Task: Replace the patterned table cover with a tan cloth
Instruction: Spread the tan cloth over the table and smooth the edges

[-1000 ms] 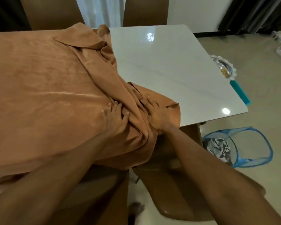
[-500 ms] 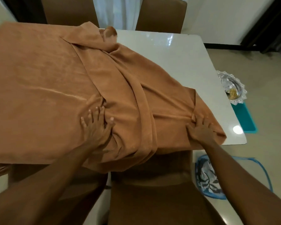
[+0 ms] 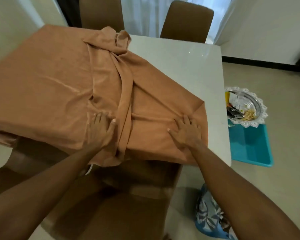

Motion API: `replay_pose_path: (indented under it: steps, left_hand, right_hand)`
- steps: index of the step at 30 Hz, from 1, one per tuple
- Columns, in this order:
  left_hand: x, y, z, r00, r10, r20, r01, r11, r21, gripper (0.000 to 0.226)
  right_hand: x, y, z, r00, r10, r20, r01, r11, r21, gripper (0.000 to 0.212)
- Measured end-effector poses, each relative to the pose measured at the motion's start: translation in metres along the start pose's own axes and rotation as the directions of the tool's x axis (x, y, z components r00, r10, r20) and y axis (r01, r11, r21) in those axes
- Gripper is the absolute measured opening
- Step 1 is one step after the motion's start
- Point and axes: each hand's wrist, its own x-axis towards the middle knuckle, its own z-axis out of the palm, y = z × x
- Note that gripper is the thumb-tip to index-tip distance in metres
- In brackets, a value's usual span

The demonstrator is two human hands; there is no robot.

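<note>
A tan cloth [image 3: 47,87] covers the left and middle of the white table [image 3: 189,63], with a long bunched fold running from the far edge to the near edge. My left hand [image 3: 100,130] lies flat on the cloth just left of that fold, fingers spread. My right hand [image 3: 187,132] presses flat on the cloth near its right corner, close to the table's near right edge. The far right part of the tabletop is bare. The patterned cover [image 3: 208,215] sits crumpled in a blue mesh basket on the floor at the lower right.
A brown chair [image 3: 121,201] stands right under my arms at the near side. Two more chairs [image 3: 187,21] are at the far side. A silver tray [image 3: 246,106] with small items rests on a teal tub [image 3: 251,146] beside the table's right edge.
My right hand slid rightward across the table, dragging the cloth's corner with it, and more of the tabletop is now covered. My left hand stayed pressed beside the fold.
</note>
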Motion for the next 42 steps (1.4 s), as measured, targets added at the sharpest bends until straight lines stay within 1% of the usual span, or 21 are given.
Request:
replay_pose_path:
  steps: [1, 4, 5, 7, 10, 12, 14, 15, 17, 19, 21, 22, 23, 26, 30, 33, 35, 36, 38, 41, 42]
  left_hand:
    - [-0.001, 0.005, 0.002, 0.999, -0.023, 0.024, 0.023, 1.000, -0.009, 0.054]
    - [-0.014, 0.040, 0.012, 0.999, 0.012, 0.039, -0.009, 0.997, -0.081, 0.061]
    - [-0.018, 0.054, 0.014, 0.998, 0.036, 0.055, -0.030, 0.995, -0.096, 0.059]
    - [-0.024, 0.080, 0.016, 0.993, 0.097, 0.065, -0.088, 0.988, -0.127, 0.055]
    - [-0.029, 0.116, 0.020, 0.977, 0.198, 0.075, -0.190, 0.976, -0.104, 0.060]
    - [-0.029, 0.131, 0.030, 0.966, 0.232, 0.114, -0.222, 0.971, -0.094, 0.061]
    - [-0.022, 0.144, 0.042, 0.949, 0.282, 0.140, -0.271, 0.958, -0.090, 0.068]
    - [-0.017, 0.150, 0.047, 0.941, 0.305, 0.149, -0.294, 0.952, -0.089, 0.071]
    - [-0.007, 0.162, 0.056, 0.928, 0.328, 0.173, -0.318, 0.944, -0.087, 0.070]
    - [0.007, 0.172, 0.067, 0.925, 0.335, 0.177, -0.324, 0.942, -0.089, 0.064]
    - [0.019, 0.181, 0.075, 0.926, 0.338, 0.171, -0.326, 0.941, -0.093, 0.062]
    - [0.027, 0.184, 0.081, 0.932, 0.323, 0.168, -0.309, 0.945, -0.103, 0.064]
    - [0.033, 0.186, 0.085, 0.937, 0.303, 0.172, -0.288, 0.951, -0.107, 0.066]
    - [0.046, 0.192, 0.093, 0.951, 0.241, 0.191, -0.224, 0.969, -0.107, 0.066]
    - [0.055, 0.205, 0.096, 0.945, 0.288, 0.158, -0.271, 0.955, -0.116, 0.061]
    - [0.069, 0.230, 0.102, 0.951, 0.266, 0.160, -0.249, 0.961, -0.120, 0.068]
    - [0.079, 0.243, 0.108, 0.955, 0.228, 0.188, -0.211, 0.972, -0.105, 0.074]
    - [0.084, 0.250, 0.112, 0.958, 0.208, 0.197, -0.195, 0.977, -0.082, 0.075]
    - [0.094, 0.263, 0.121, 0.964, 0.152, 0.220, -0.147, 0.988, -0.040, 0.075]
    - [0.103, 0.274, 0.133, 0.972, 0.077, 0.221, -0.077, 0.997, -0.007, 0.069]
    - [0.104, 0.276, 0.135, 0.974, 0.063, 0.220, -0.066, 0.998, 0.008, 0.068]
  right_hand:
    - [-0.006, 0.015, -0.002, 1.000, 0.014, 0.007, -0.014, 1.000, 0.002, 0.077]
    - [-0.030, 0.063, 0.002, 0.997, 0.070, -0.033, -0.071, 0.997, -0.031, 0.078]
    - [-0.039, 0.072, 0.006, 0.994, 0.095, -0.055, -0.097, 0.995, -0.033, 0.078]
    - [-0.051, 0.082, 0.010, 0.978, 0.139, -0.153, -0.138, 0.990, 0.020, 0.077]
    - [-0.059, 0.081, 0.012, 0.955, 0.128, -0.266, -0.114, 0.991, 0.067, 0.068]
    - [-0.051, 0.068, 0.010, 0.947, 0.033, -0.321, -0.018, 0.999, 0.050, 0.056]
    - [-0.027, 0.052, 0.006, 0.945, -0.107, -0.310, 0.128, 0.991, 0.049, 0.045]
    - [-0.011, 0.045, 0.003, 0.944, -0.171, -0.282, 0.195, 0.979, 0.057, 0.043]
    - [0.022, 0.036, -0.006, 0.952, -0.249, -0.177, 0.266, 0.961, 0.078, 0.049]
    - [0.058, 0.037, -0.014, 0.959, -0.277, -0.058, 0.280, 0.957, 0.074, 0.055]
    - [0.081, 0.048, -0.022, 0.964, -0.253, 0.083, 0.252, 0.967, 0.026, 0.060]
    - [0.090, 0.056, -0.022, 0.961, -0.245, 0.127, 0.247, 0.969, 0.005, 0.064]
    - [0.092, 0.065, -0.020, 0.963, -0.241, 0.121, 0.243, 0.970, -0.005, 0.067]
    - [0.083, 0.093, -0.015, 0.981, -0.192, 0.026, 0.192, 0.981, -0.001, 0.074]
    - [0.059, 0.130, -0.012, 0.999, -0.035, 0.010, 0.035, 0.999, 0.028, 0.077]
    - [0.040, 0.142, -0.023, 0.991, 0.081, -0.104, -0.081, 0.997, 0.008, 0.069]
    - [0.042, 0.134, -0.028, 0.967, 0.081, -0.240, -0.090, 0.996, -0.025, 0.059]
    - [0.050, 0.127, -0.032, 0.954, 0.036, -0.298, -0.045, 0.999, -0.022, 0.052]
    - [0.082, 0.114, -0.035, 0.931, -0.103, -0.351, 0.124, 0.992, 0.037, 0.039]
    - [0.133, 0.090, -0.042, 0.898, -0.340, -0.278, 0.365, 0.930, 0.039, 0.039]
    - [0.146, 0.086, -0.047, 0.870, -0.415, -0.268, 0.434, 0.901, 0.015, 0.038]
